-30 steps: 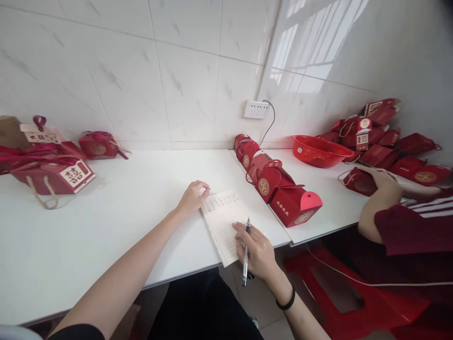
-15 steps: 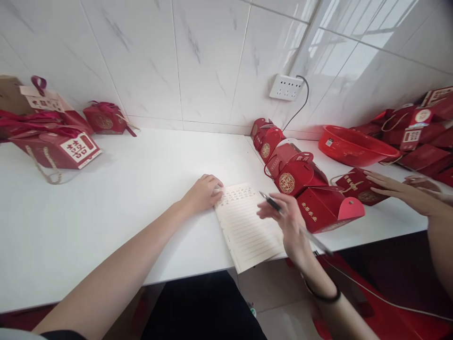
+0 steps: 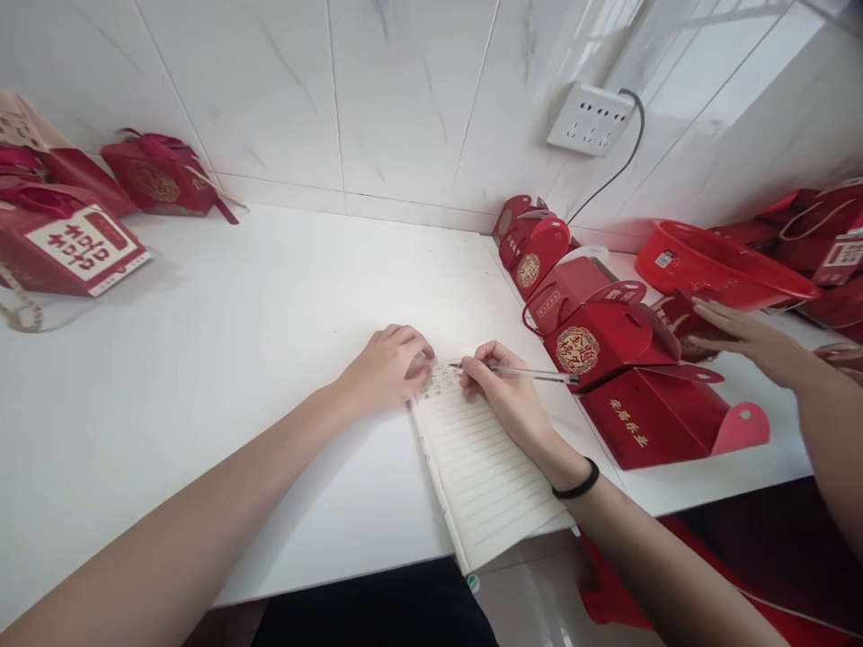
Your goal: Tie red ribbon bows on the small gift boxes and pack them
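Observation:
A lined notebook (image 3: pixel 489 467) lies at the table's front edge, with rows of handwriting near its top. My right hand (image 3: pixel 505 391), a black band round its wrist, grips a clear pen (image 3: pixel 532 372) whose tip meets the written rows. At the notebook's upper left corner rests my left hand (image 3: pixel 395 367), fingers curved and thumb apart, holding nothing that I can see. Red gift boxes (image 3: pixel 600 346) stand in a row just right of my right hand.
Red boxes with ribbons (image 3: pixel 74 238) sit at the left. On the right are a red basin (image 3: pixel 725 265), more red boxes and another person's hand (image 3: pixel 748 337) at a box. A socket (image 3: pixel 590 119) with a cable is on the wall.
My right hand has come down and left onto the page, and the pen has turned flatter. The view has shifted and moved closer. My left hand stays at the notebook's corner.

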Demonstrator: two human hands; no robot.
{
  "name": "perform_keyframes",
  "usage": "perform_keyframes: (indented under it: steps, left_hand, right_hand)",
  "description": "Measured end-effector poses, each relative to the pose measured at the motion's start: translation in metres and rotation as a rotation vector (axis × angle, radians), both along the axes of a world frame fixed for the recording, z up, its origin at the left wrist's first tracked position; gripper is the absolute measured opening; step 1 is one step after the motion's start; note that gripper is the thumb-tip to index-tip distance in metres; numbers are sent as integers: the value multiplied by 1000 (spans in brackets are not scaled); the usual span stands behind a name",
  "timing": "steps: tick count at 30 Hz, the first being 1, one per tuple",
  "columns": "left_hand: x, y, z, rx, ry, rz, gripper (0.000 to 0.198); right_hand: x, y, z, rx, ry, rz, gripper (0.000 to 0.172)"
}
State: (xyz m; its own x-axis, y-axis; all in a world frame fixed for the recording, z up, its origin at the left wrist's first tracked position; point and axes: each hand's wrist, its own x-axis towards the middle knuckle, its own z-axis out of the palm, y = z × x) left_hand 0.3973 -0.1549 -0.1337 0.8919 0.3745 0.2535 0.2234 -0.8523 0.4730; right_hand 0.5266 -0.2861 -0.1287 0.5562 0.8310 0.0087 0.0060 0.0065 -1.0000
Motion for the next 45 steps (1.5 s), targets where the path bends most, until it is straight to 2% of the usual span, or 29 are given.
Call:
perform_keyframes:
  steps: [3, 7, 9, 12, 17, 26, 33, 45]
  left_hand:
    - [0, 0, 0, -11, -8, -3, 14]
    - [0, -1, 1, -25, 1, -9, 16]
    - [0, -1, 1, -27, 0, -3, 16]
    - [0, -1, 1, -44, 2, 6, 17]
    - [1, 0, 0, -54, -7, 5, 18]
    - [2, 0, 0, -56, 1, 15, 18]
    - [2, -1, 1, -52, 2, 17, 18]
    - [2, 0, 0, -50, -1, 13, 16]
  right_hand:
    - [-3, 1, 2, -15, -143, 6, 24]
    - [-3, 0, 3, -56, -367, -115, 22]
    - [-3, -2, 3, -79, -432, -116, 26]
    - [-4, -4, 2, -138, -431, -75, 35]
    - [-6, -4, 2, -201, -424, -61, 35]
    - [-4, -3, 1, -169, -533, -51, 34]
    - [-5, -4, 3, -201, -444, -82, 34]
    - [-5, -4, 2, -176, -579, -75, 33]
